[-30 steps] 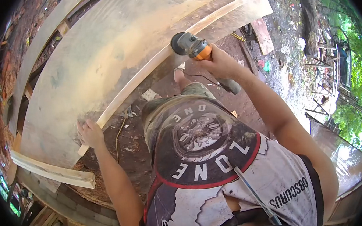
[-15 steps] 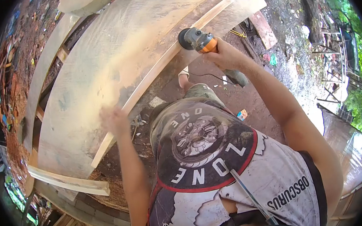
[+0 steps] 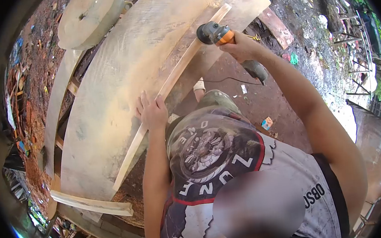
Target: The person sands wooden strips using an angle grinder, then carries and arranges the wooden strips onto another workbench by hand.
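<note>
My right hand [image 3: 242, 47] is closed round the orange and grey body of an angle grinder [image 3: 216, 32]. Its dark round disc meets the upper part of a long, thin wooden strip [image 3: 182, 66]. Lower down the strip, my left hand [image 3: 153, 113] straddles it, thumb on one side and bent fingers on the other. The strip lies along the near edge of a wide, dusty wooden board [image 3: 107, 89] with a curved far side. Pale sawdust covers much of the board.
A rounded wooden piece [image 3: 86, 19] sits at the upper left, above a curved wooden rib [image 3: 61, 98]. Short wooden strips [image 3: 92, 203] lie at the lower left. A cord [image 3: 230, 81] trails from the grinder over the dirt floor. A plank [image 3: 276, 27] is at the right.
My left hand has gone from a blur over the lower strip to a hold farther up it. The grinder remains at the strip's upper part. The view has shifted, showing more of the rounded piece.
</note>
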`<action>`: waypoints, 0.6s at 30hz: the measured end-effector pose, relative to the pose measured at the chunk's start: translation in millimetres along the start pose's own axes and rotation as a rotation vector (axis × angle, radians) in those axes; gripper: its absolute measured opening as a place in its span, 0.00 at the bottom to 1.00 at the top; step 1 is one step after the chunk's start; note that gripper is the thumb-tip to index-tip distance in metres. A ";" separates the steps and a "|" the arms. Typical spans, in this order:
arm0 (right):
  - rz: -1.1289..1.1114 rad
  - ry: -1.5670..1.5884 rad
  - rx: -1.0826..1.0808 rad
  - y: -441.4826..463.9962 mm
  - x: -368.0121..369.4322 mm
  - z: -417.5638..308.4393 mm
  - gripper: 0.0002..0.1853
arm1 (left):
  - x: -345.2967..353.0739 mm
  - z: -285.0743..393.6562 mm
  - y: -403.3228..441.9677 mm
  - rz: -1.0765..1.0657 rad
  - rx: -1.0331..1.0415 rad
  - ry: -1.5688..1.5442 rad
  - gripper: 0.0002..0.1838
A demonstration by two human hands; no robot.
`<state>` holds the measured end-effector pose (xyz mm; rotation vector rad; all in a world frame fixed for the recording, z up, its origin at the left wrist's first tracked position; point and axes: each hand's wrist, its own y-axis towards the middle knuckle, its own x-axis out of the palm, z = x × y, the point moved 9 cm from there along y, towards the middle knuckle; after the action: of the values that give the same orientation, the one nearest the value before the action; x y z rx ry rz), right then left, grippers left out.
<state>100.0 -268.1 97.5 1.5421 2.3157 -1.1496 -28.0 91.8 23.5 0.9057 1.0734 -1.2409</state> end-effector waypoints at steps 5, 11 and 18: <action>0.064 0.108 0.021 25.2 -39.6 38.2 0.20 | -4.4 -10.4 -5.0 0.072 0.024 0.020 0.24; 0.212 -0.009 0.045 45.9 -92.0 32.6 0.22 | -14.7 -22.5 -3.5 0.106 0.008 0.071 0.24; 0.647 0.120 -0.255 69.5 -169.5 108.2 0.16 | 31.1 14.7 0.1 0.065 0.099 -0.175 0.19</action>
<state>206.3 -450.2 68.8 2.0589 1.7039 -0.5893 -25.8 69.4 -2.5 0.8826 0.8446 -1.3020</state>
